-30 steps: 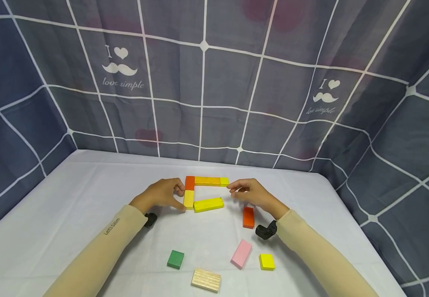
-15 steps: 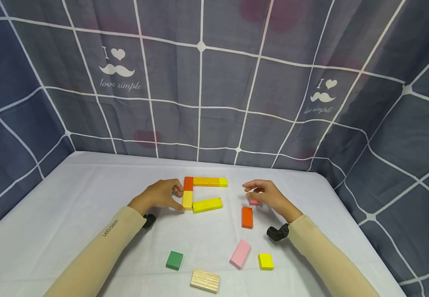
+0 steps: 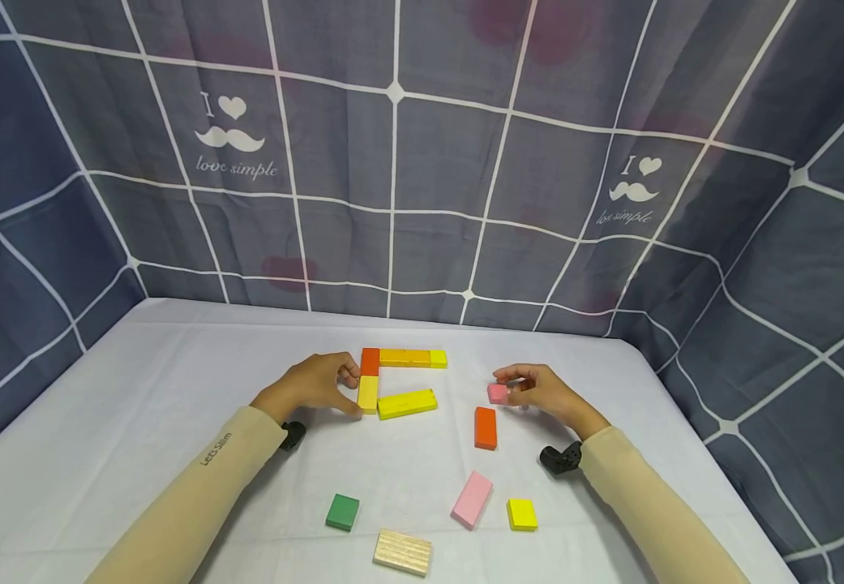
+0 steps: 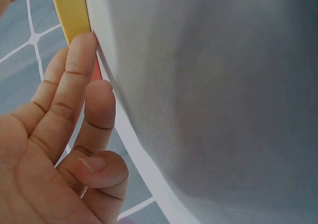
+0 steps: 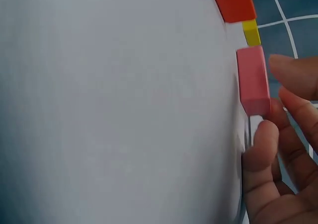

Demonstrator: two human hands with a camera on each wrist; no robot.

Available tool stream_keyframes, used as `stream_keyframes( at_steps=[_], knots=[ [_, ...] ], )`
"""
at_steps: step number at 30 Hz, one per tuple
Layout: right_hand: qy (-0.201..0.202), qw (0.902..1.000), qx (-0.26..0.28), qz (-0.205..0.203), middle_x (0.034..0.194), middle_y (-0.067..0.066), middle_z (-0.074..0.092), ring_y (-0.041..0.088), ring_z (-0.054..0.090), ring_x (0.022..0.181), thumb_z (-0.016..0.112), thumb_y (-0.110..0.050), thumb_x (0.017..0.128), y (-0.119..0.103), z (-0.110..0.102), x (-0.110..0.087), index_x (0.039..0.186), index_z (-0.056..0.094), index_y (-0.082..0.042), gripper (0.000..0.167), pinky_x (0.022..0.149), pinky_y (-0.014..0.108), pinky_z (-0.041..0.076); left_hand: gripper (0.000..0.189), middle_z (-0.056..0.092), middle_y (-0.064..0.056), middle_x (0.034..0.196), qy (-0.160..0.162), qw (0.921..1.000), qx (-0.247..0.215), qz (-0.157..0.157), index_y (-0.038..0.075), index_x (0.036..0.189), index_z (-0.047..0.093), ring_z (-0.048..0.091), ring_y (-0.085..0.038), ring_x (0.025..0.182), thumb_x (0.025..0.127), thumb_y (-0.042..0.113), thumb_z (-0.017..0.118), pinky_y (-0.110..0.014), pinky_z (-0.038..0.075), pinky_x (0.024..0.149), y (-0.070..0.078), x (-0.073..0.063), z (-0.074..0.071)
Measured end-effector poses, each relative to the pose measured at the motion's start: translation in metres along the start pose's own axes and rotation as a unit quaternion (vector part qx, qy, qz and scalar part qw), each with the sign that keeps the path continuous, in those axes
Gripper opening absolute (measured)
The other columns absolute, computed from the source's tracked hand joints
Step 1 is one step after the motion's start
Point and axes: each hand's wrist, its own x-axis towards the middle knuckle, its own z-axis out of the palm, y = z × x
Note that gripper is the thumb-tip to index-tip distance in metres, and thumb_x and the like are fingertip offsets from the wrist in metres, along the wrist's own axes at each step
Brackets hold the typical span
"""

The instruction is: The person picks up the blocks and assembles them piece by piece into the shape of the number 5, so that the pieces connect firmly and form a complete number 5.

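My left hand rests at the left side of a pale yellow block, its fingers lightly bent and its thumb by the block's near end. In the left wrist view a fingertip touches the yellow block. A red block, an orange block and a small yellow block adjoin it in an L-shape. Inside lies a slanted bright yellow block. My right hand reaches around a small pink block, with thumb and fingers on either side; the right wrist view shows a gap by the thumb.
An orange-red block lies just in front of the small pink one. Nearer me on the white cloth are a green block, a wooden block, a longer pink block and a yellow square block.
My right hand has moved right, away from the small yellow block's end, to the small pink block, now uncovered. My left hand has stayed in place.
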Motion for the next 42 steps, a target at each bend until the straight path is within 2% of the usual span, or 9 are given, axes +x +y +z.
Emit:
stream_keyframes(
  at_steps=[6, 14, 25, 32, 42],
  knots=[
    [-0.011, 0.9998, -0.015, 0.001, 0.097, 0.004, 0.068, 0.018, 0.056, 0.088, 0.083, 0.000, 0.086, 0.005, -0.004, 0.001, 0.134, 0.069, 0.008, 0.050, 0.075, 0.023, 0.048, 0.055, 0.073, 0.002, 0.107, 0.000, 1.0000, -0.002, -0.005, 0.010, 0.116, 0.067, 0.063, -0.022, 0.103, 0.075, 0.025, 0.101, -0.050, 0.051, 0.101, 0.000, -0.001, 0.000],
    [-0.012, 0.9997, -0.019, -0.006, 0.088, 0.002, 0.064, 0.019, 0.055, 0.088, 0.082, 0.003, 0.086, 0.002, -0.003, 0.001, 0.130, 0.070, 0.010, 0.046, 0.075, 0.023, 0.046, 0.056, 0.073, 0.002, 0.108, -0.001, 1.0000, -0.002, 0.003, 0.009, 0.116, 0.067, 0.063, -0.022, 0.103, 0.075, 0.025, 0.101, -0.051, 0.051, 0.100, 0.002, -0.002, -0.001],
    [-0.009, 0.9985, -0.053, -0.010, 0.096, 0.004, 0.066, 0.021, 0.055, 0.087, 0.082, 0.000, 0.087, 0.000, -0.002, 0.003, 0.126, 0.073, 0.007, 0.041, 0.074, 0.025, 0.048, 0.056, 0.073, 0.001, 0.108, -0.001, 1.0000, -0.004, 0.003, 0.009, 0.116, 0.067, 0.062, -0.023, 0.102, 0.075, 0.025, 0.101, -0.051, 0.051, 0.099, 0.001, -0.001, -0.001],
    [-0.015, 0.9990, -0.041, -0.007, 0.089, 0.003, 0.063, 0.018, 0.054, 0.081, 0.083, 0.000, 0.088, -0.005, -0.002, 0.004, 0.127, 0.072, 0.008, 0.041, 0.067, 0.024, 0.046, 0.055, 0.072, 0.001, 0.108, -0.002, 1.0000, -0.004, 0.003, 0.009, 0.116, 0.067, 0.062, -0.023, 0.103, 0.075, 0.025, 0.100, -0.051, 0.051, 0.099, 0.001, -0.002, -0.002],
    [-0.023, 0.9980, -0.058, -0.012, 0.100, 0.007, 0.068, 0.020, 0.056, 0.083, 0.085, -0.003, 0.089, -0.018, 0.002, 0.007, 0.124, 0.076, 0.003, 0.037, 0.067, 0.026, 0.050, 0.056, 0.073, 0.000, 0.109, -0.004, 1.0000, -0.009, -0.003, 0.009, 0.117, 0.067, 0.062, -0.024, 0.104, 0.075, 0.026, 0.100, -0.051, 0.051, 0.100, 0.000, -0.001, -0.002]
  ],
)
